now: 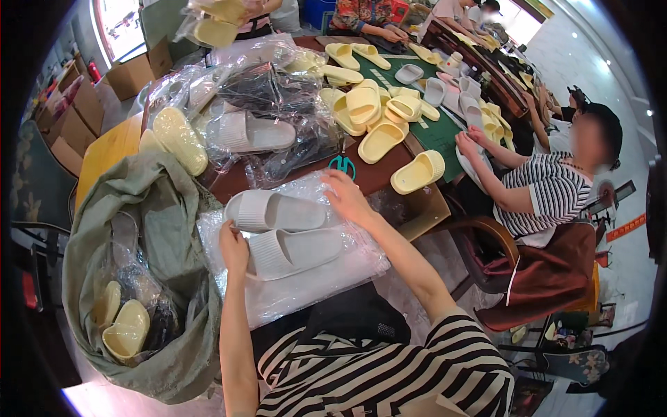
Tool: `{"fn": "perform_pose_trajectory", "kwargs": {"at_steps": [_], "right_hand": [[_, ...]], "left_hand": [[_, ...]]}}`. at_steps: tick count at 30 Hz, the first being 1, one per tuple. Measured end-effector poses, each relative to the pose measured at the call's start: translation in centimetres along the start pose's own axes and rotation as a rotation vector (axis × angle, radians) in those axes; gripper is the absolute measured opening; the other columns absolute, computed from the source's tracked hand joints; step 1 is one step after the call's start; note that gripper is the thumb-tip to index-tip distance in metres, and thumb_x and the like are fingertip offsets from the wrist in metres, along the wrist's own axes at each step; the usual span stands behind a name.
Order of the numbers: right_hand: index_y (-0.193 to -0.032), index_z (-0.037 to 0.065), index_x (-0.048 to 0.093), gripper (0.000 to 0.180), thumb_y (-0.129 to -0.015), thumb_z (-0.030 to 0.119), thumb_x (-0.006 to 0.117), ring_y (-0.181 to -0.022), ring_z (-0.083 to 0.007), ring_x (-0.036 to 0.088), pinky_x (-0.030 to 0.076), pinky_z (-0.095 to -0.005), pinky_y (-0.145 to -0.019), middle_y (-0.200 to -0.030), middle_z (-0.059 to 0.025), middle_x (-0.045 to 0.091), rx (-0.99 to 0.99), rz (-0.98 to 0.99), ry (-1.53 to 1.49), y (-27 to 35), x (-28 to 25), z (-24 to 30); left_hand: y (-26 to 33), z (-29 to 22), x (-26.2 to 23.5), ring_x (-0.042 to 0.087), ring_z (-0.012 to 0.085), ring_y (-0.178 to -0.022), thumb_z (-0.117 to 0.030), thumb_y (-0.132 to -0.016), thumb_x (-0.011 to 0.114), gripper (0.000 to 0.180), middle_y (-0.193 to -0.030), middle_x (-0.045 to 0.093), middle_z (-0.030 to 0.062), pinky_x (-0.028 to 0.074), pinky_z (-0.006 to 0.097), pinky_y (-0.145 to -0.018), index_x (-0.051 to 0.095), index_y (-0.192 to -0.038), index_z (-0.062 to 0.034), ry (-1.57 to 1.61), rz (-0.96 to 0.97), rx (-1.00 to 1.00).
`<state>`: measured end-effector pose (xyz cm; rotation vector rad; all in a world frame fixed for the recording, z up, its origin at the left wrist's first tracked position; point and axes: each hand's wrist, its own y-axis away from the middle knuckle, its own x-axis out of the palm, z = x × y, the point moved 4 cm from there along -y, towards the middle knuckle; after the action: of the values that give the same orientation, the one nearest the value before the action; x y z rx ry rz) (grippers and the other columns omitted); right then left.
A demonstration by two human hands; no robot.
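Note:
A pair of light grey slippers lies side by side on a stack of clear plastic bags (pixel 285 304) in front of me. The toes of the far slipper (pixel 295 212) and the near slipper (pixel 313 254) point left. My left hand (pixel 234 247) is closed at the toe end, with its fingertips against the far slipper's front edge. At the heel end, my right hand (pixel 347 198) has its fingers apart, close beside the far slipper and over the bag. Teal-handled scissors (pixel 342 165) lie just beyond my right fingers.
Left of me stands a green cloth sack (pixel 90 278) with bagged slippers inside. Wrapped grey slippers (pixel 250 132) and black plastic are piled behind the stack. Loose yellow slippers (pixel 383 139) cover the table beyond. A co-worker in stripes (pixel 556 184) sits to the right, handling a slipper.

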<state>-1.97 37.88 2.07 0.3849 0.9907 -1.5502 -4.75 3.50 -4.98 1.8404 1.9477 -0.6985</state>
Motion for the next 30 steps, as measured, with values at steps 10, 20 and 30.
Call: {"fn": "perform_pose_trajectory", "kwargs": {"at_steps": [10,20,30], "right_hand": [[-0.123,0.003,0.066,0.03,-0.094,0.0,0.06,-0.103,-0.0225,0.067,0.055,-0.0314,-0.084,-0.127,-0.0134,0.062,0.091,0.126,-0.475,3.1,-4.1,12.0],[-0.122,0.003,0.064,0.031,-0.093,-0.001,0.054,-0.086,-0.0257,0.068,0.054,-0.0351,-0.074,-0.101,-0.0159,0.068,-0.038,0.128,-0.129,6.4,-4.6,10.3],[-0.145,0.002,0.044,0.054,-0.093,0.003,0.06,-0.123,-0.0458,0.051,0.046,-0.0522,-0.102,-0.141,-0.0249,0.048,0.593,0.072,0.421,15.2,-10.5,-9.6]], "left_hand": [[1.9,-12.6,-6.3,0.069,0.0253,-0.085,0.004,-0.089,0.061,0.021,-0.099,0.071,0.0122,0.054,0.036,-0.076,0.069,-0.106,-0.0036,0.167,-0.129,0.331],[9.2,-19.6,-0.8,0.066,0.0309,-0.088,0.0,-0.085,0.067,0.03,-0.096,0.068,0.0114,0.053,0.041,-0.076,0.064,-0.115,-0.0051,0.122,0.159,0.623],[5.9,-5.4,-3.0,0.055,0.041,-0.113,-0.004,-0.088,0.06,0.036,-0.123,0.059,0.0205,0.045,0.049,-0.097,0.059,-0.124,-0.0015,-0.132,0.007,0.174]]}}
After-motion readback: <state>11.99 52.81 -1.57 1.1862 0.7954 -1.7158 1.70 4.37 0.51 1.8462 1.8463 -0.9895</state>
